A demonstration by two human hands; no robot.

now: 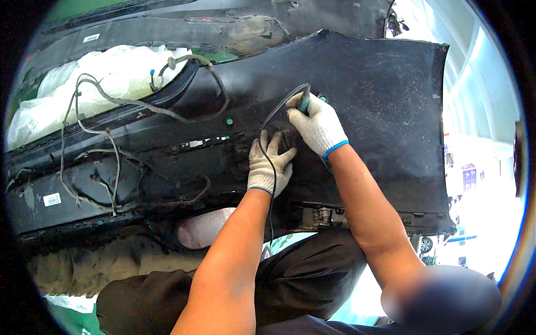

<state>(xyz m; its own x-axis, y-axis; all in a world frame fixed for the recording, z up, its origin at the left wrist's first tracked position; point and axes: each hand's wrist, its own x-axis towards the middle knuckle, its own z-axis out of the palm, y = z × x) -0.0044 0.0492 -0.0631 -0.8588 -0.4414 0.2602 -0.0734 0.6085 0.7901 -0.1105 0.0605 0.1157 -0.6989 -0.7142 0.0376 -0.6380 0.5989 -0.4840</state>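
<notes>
Across the middle of the scene lies a large black panel (385, 123), its inner side facing up, reaching from the left to the right. At its centre, a gloved right hand (320, 124) is closed around a green pen-shaped tool (304, 101), held above the panel with its back end pointing to the far side; the tip is hidden by the hand. A thin black cord (271, 212) leaves that end, loops left and runs down toward the near side, passing over the gloved left hand (268, 163). This hand rests palm down on the panel, just left and nearer, its fingers spread apart. Farther left, a green round cap (229, 121) sits on the panel, and grey wiring (153, 108) trails loosely over its left part, with a white label (52, 199) near the left end. White wrapping (111, 72) lies on the far left, and another dark panel (335, 17) lies along the far side.
</notes>
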